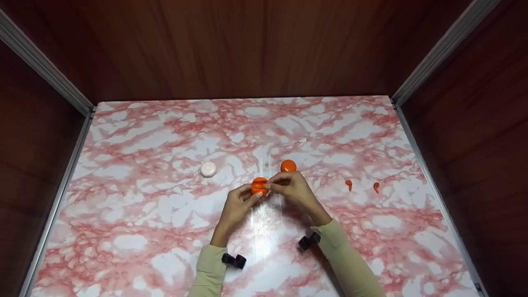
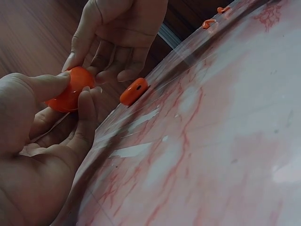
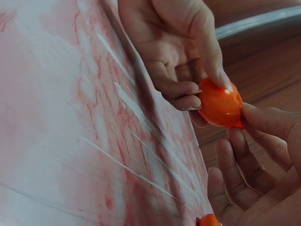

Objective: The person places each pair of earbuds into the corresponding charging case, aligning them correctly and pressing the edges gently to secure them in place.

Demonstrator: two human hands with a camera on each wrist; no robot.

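Near the middle of the table, my left hand (image 1: 236,208) grips a round orange earbud case (image 1: 259,186), its thumb and fingers on opposite sides. Darker recesses show on the case's upper face in the head view; its smooth, glossy shell (image 3: 218,103) faces the right wrist camera. With thumb and forefinger, my right hand (image 1: 295,192) pinches at the case's right edge. What exactly lies between those fingertips is mostly hidden. Just beyond the right hand lies a second rounded orange case (image 1: 288,166), seen edge-on in the left wrist view with a dark spot on its side.
A white round case (image 1: 208,169) sits left of the hands. Two orange earbuds, one nearer (image 1: 349,185) and one farther right (image 1: 376,187), lie apart on the table's right side. Dark wood panels (image 1: 247,49) and metal edging border the marbled red-and-white tabletop (image 1: 144,198).
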